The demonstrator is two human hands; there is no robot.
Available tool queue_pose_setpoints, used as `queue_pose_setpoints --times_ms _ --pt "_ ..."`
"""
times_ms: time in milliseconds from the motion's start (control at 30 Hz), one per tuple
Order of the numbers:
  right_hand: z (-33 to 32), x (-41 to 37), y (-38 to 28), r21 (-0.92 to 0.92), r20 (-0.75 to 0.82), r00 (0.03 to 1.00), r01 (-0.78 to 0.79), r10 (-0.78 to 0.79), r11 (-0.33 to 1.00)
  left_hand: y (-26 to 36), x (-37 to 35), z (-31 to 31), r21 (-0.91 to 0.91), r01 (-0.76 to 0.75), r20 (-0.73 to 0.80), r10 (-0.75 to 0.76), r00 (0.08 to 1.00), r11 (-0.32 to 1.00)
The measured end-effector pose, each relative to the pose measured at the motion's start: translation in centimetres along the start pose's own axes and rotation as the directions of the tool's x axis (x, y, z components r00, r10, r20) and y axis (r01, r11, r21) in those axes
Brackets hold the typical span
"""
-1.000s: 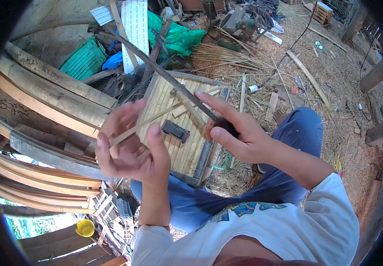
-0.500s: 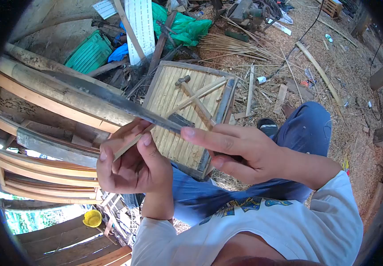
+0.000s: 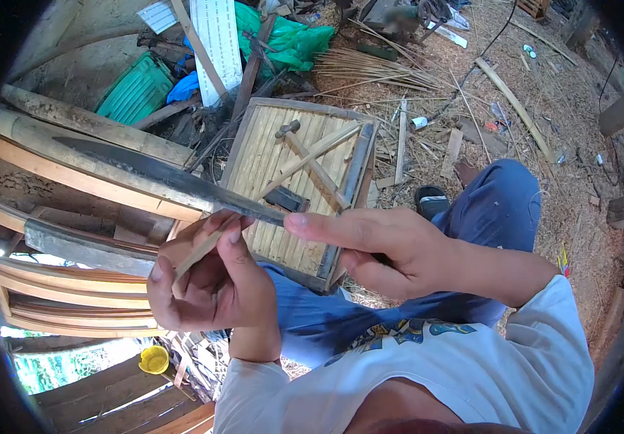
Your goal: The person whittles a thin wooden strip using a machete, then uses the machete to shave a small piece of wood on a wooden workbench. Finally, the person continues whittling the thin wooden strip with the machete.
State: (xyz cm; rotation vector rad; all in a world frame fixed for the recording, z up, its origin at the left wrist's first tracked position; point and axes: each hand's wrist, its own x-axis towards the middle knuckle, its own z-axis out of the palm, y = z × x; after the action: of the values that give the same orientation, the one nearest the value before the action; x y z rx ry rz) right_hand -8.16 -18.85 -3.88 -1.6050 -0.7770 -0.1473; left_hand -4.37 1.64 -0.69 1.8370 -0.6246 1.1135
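My right hand (image 3: pixel 391 246) is closed around the near end of a long dark knife (image 3: pixel 182 181), its index finger stretched along the back of the blade. The handle is hidden in the palm. Pinched between the thumb and fingers of my left hand (image 3: pixel 218 282) is a thin light wooden strip (image 3: pixel 200 253). The blade crosses over it just beyond the fingertips. Behind the blade, on a slatted low table (image 3: pixel 268 148), a hammer (image 3: pixel 317 172) lies under a light stick (image 3: pixel 319 148) that lines up with the held strip. A dark block (image 3: pixel 287 198) rests there too.
Curved wooden slat frames (image 3: pixel 73 278) stand close on the left. A green ribbed container (image 3: pixel 138 90) and green plastic sheet (image 3: pixel 294 43) lie at the back, near a bundle of thin sticks (image 3: pixel 377 69). Shavings and offcuts cover the ground. A yellow container (image 3: pixel 154 359) sits lower left.
My left hand has shifted slightly left and down, and the strip in it slants more steeply. The knife has moved a little left with my right hand. The whole view has shifted slightly.
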Motion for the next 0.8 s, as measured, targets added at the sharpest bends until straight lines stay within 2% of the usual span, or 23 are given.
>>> queue_pose_setpoints --times_ms 167,267,367,467,500,600,700,800 --pt "0.4 -0.2 0.4 -0.043 -0.059 0.996 0.058 -0.06 0.997 0.5 0.2 -0.3 0.081 0.012 0.03 -0.014 0.999 0.997" --pt "0.5 -0.3 0.6 -0.001 -0.077 0.996 0.051 -0.051 0.999 0.4 0.0 0.0 0.04 -0.015 0.004 0.015 1.0 0.999" --pt "0.2 -0.6 0.9 0.0 -0.068 0.993 -0.1 0.1 0.995 0.3 0.1 0.4 -0.049 0.009 -0.025 -0.011 1.0 0.999" --pt "-0.3 -0.7 0.8 0.043 -0.058 0.971 -0.231 0.234 0.972 0.0 0.7 0.6 -0.004 0.03 -0.064 -0.03 0.998 1.0" --pt "-0.5 -0.8 0.7 0.073 -0.054 0.962 -0.264 0.268 0.962 0.0 0.9 0.3 0.031 0.003 -0.003 -0.003 1.0 1.0" --pt "0.5 -1.1 1.1 0.008 -0.115 0.993 0.003 -0.003 1.0 0.5 0.3 1.1 -0.124 0.024 -0.041 -0.029 0.999 0.992" --pt "0.0 -1.4 0.9 0.068 -0.058 0.99 -0.121 0.125 0.99 0.3 0.4 0.8 -0.066 -0.047 0.006 0.048 0.999 0.997" --pt "-0.6 -0.8 1.0 0.058 -0.081 0.955 -0.282 0.286 0.958 0.6 1.0 1.1 -0.043 0.05 -0.048 -0.052 0.998 0.998"
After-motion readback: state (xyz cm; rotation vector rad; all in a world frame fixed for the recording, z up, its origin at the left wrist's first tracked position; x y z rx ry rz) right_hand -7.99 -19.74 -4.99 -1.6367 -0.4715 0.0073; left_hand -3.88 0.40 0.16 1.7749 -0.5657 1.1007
